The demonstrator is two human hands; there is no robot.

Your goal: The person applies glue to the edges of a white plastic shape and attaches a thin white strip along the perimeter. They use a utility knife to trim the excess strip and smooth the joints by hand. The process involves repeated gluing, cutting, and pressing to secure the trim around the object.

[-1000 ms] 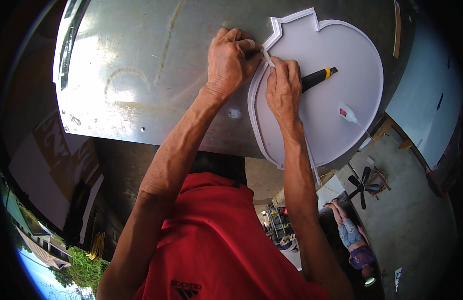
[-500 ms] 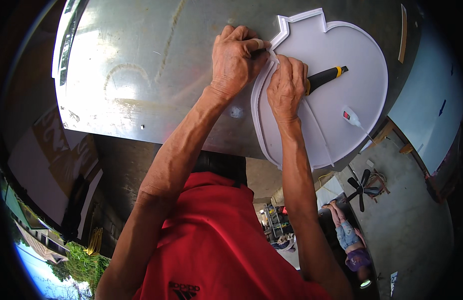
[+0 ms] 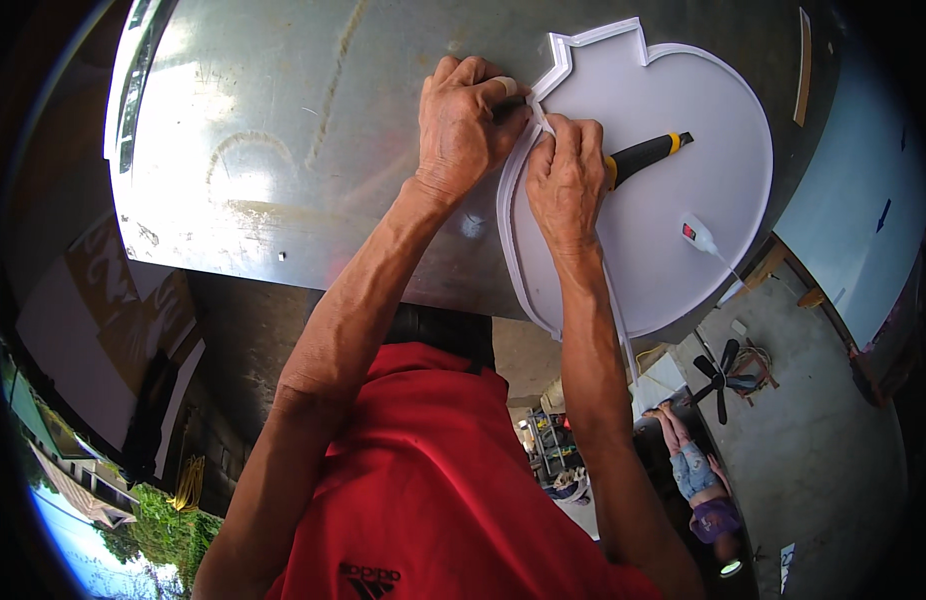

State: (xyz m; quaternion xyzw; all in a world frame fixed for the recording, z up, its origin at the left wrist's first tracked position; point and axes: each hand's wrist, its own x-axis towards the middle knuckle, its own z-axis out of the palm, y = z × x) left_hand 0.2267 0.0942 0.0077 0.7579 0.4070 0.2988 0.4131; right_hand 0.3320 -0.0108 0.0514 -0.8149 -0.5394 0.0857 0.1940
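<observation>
A round white panel (image 3: pixel 673 95) with a raised rim and a stepped notch at its top lies on a metal table. At its left rim my left hand (image 3: pixel 460 125) is closed around a small dark object (image 3: pixel 510 104), mostly hidden by the fingers. Beside it, my right hand (image 3: pixel 568 185) pinches a thin white strip (image 3: pixel 618 320), which runs down under the wrist and past the panel's near edge. A black and yellow utility knife (image 3: pixel 648 158) lies on the panel, its rear end next to my right fingers. Farther right rests a small white glue bottle (image 3: pixel 697 233) with a long thin nozzle.
The shiny metal table (image 3: pixel 313 190) extends left, with a tiny pale piece (image 3: pixel 281 257) near its front edge. A pale blue-white sheet (image 3: pixel 863 220) stands at right. Beyond the near edge are a black fan (image 3: pixel 721 380) and a person (image 3: pixel 698 475) lying down.
The white strip has slid toward me and left, its lower end now past the panel's edge. Both hands and the panel have shifted slightly left.
</observation>
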